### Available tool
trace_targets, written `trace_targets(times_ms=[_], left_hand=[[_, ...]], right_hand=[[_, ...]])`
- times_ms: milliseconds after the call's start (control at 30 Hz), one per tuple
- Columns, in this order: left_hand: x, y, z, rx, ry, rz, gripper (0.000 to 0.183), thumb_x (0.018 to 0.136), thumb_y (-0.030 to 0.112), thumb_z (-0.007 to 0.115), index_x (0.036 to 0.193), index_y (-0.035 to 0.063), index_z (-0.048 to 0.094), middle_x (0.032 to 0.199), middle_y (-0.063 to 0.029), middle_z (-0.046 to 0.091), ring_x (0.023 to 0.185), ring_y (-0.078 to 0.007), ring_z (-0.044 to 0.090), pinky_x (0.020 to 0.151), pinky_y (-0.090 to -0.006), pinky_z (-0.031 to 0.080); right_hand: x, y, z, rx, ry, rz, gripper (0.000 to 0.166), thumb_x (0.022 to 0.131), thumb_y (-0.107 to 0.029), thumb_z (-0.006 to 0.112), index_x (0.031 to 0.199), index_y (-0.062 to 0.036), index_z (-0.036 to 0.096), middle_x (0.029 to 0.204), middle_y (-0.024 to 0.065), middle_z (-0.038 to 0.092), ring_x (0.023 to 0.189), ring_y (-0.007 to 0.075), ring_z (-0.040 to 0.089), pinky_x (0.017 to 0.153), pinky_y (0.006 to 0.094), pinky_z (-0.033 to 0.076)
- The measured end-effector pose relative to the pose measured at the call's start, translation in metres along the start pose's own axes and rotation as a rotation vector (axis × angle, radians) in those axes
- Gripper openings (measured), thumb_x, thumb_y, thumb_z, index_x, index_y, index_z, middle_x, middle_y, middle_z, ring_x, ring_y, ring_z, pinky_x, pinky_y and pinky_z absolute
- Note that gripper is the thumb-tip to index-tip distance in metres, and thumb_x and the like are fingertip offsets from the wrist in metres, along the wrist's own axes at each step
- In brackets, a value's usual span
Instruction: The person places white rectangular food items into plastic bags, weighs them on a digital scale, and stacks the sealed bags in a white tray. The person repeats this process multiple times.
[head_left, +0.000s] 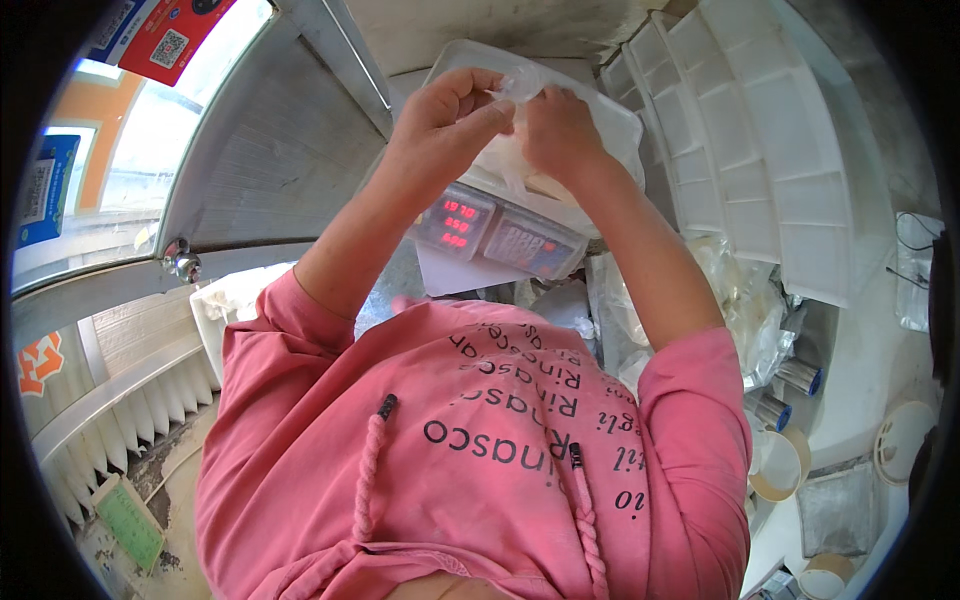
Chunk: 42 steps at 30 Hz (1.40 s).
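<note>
Both hands are raised over a white plastic tray that rests on a digital scale with lit red digits. My left hand pinches one side of the gathered top of a clear plastic bag. On the other side of that gathered plastic, my right hand is closed on it, its fingertips partly hidden. The lower part of the bag hangs between the hands over the tray; pale contents show faintly, and I cannot tell what they are.
Stacked white plastic trays stand at the right. Crumpled clear bags and foil or film rolls lie below them. A metal-framed window with a latch is at the left, above a white radiator. Cardboard tubes are at lower right.
</note>
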<state>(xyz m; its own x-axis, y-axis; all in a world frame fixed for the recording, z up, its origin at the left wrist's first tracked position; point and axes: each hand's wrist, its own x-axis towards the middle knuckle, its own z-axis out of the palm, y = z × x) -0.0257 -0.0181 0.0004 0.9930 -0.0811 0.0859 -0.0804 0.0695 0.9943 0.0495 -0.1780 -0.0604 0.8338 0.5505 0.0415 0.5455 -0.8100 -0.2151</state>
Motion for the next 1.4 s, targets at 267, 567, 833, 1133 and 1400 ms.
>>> trace_targets(times_ms=[267,567,833,1133,1400], left_hand=[[-0.005,0.000,-0.007,0.185,0.156,0.174,0.026,0.092,0.018,0.051,0.108,-0.0015,0.054,0.103,-0.0086,0.058,0.100,-0.0149,0.052,0.089,-0.0271,0.039],[-0.004,-0.002,-0.007,0.192,0.174,0.216,0.026,0.093,0.021,0.047,0.108,0.0004,0.054,0.102,-0.0078,0.058,0.100,-0.0144,0.052,0.090,-0.0268,0.038],[-0.005,-0.003,-0.006,0.254,0.175,0.239,0.028,0.092,0.023,0.050,0.108,0.0017,0.054,0.104,-0.0080,0.057,0.100,-0.0140,0.052,0.087,-0.0264,0.039],[-0.002,-0.005,0.001,0.607,0.081,0.113,0.025,0.088,0.024,0.057,0.092,-0.0007,0.056,0.085,-0.0055,0.058,0.083,-0.0157,0.056,0.075,-0.0279,0.043],[0.002,0.003,-0.009,-0.290,0.025,-0.123,0.019,0.089,0.014,0.052,0.086,-0.0018,0.061,0.060,-0.0005,0.048,0.060,-0.0100,0.048,0.064,-0.0258,0.042]], right_hand=[[-0.035,-0.004,-0.035,0.267,0.202,0.100,0.017,0.083,-0.018,0.055,0.091,-0.0032,0.059,0.093,0.0159,0.061,0.089,0.0336,0.057,0.079,0.0443,0.046],[-0.034,-0.003,-0.028,0.250,0.156,0.101,0.018,0.086,-0.020,0.050,0.086,-0.0049,0.059,0.086,0.0148,0.062,0.082,0.0348,0.059,0.073,0.0445,0.048],[-0.026,-0.007,-0.026,0.174,0.106,0.097,0.018,0.087,-0.019,0.048,0.086,-0.0054,0.060,0.087,0.0132,0.062,0.082,0.0329,0.060,0.072,0.0436,0.048],[-0.063,0.024,-0.040,0.086,0.169,-0.089,0.024,0.087,-0.026,0.050,0.088,-0.0040,0.061,0.090,0.0111,0.062,0.097,0.0288,0.055,0.087,0.0418,0.042],[-0.109,0.036,-0.131,-0.498,-0.432,-0.202,0.019,0.083,-0.024,0.056,0.091,-0.0086,0.061,0.086,0.0064,0.062,0.093,0.0238,0.054,0.101,0.0464,0.026]])
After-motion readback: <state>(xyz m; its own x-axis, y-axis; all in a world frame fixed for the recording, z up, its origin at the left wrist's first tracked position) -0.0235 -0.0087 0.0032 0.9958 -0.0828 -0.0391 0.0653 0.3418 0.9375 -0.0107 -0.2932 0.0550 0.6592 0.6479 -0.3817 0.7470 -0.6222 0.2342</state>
